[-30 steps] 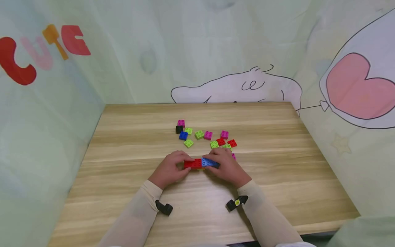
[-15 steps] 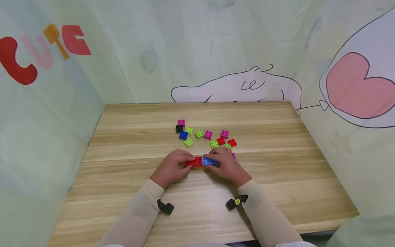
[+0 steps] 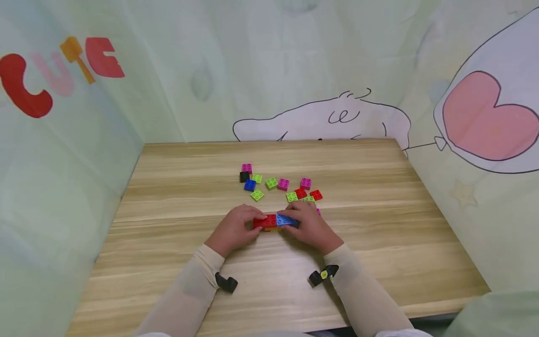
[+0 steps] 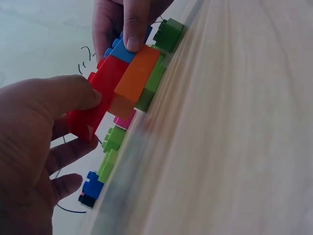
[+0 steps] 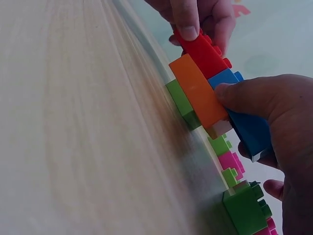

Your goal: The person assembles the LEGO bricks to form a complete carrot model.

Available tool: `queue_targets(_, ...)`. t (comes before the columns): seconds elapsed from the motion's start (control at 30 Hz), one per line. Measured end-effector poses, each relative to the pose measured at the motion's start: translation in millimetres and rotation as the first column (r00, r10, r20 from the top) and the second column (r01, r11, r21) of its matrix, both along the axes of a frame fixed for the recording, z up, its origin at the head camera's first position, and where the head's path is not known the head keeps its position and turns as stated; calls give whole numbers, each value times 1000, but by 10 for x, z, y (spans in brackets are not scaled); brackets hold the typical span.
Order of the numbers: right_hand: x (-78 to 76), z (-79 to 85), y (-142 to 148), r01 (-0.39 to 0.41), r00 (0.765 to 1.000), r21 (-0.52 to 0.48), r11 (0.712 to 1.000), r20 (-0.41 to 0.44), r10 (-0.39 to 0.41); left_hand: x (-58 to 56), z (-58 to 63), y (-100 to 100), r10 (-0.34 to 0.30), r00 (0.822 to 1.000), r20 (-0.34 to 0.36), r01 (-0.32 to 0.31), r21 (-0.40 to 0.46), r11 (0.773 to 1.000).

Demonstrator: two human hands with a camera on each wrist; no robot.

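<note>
A long red brick (image 3: 265,221) and a long blue brick (image 3: 286,219) lie end to end on top of an orange brick (image 4: 137,76), which bridges them from below. My left hand (image 3: 234,228) pinches the red brick's outer end between thumb and fingers. The blue brick's outer end is pinched by my right hand (image 3: 310,226), with the thumb (image 5: 249,95) on its near side. Under the orange brick a light green brick (image 5: 182,104) shows in both wrist views; whether it is attached or stands behind, I cannot tell.
Beyond the hands, several small bricks lie loose on the wooden table (image 3: 177,187): magenta (image 3: 306,183), lime (image 3: 271,183), blue (image 3: 250,185), black (image 3: 244,177) and red (image 3: 316,194). A dark green brick (image 5: 244,208) sits close by the right hand. Printed cloth walls enclose the table.
Both hands keep their hold on the joined bricks. Since a second ago the red end and the left hand have shifted very slightly right. The loose bricks stay put.
</note>
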State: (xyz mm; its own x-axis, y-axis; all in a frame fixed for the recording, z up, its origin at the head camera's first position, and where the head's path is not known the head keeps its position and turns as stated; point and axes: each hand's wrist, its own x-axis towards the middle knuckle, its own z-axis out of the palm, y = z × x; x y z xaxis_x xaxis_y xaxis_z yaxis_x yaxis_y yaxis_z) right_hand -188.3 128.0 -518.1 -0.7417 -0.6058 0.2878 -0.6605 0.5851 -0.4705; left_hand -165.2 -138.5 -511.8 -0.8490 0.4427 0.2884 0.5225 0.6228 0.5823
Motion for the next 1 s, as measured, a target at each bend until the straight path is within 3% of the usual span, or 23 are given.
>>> queue_targets(0.13, 12, -21, -4, 2, 1000, -9, 1000, -3, -2, -17, -77, 79, 12, 999, 45, -13, 35, 999)
queue_targets(0.3, -26, -32, 73, 30, 1000, -65, 997, 8, -30, -20, -114, 182, 52, 990, 132, -54, 12, 998)
queue_targets(0.5, -241, -36, 402, 209, 978, -184, 961, 24, -208, 5, -104, 183, 87, 983, 161, -89, 6, 996)
queue_targets(0.57, -318, -38, 506, 250, 968, -137, 959, 59, -244, 7, -97, 178, 92, 983, 160, -93, 2, 996)
queue_targets(0.7, -424, -8, 614, 244, 961, 0, 970, 133, -241, 20, -81, 175, 99, 981, 167, -99, -11, 995)
queue_targets(1.0, -502, 122, 493, 269, 938, 143, 953, 184, -292, 18, -100, 193, 111, 977, 183, -108, -24, 994)
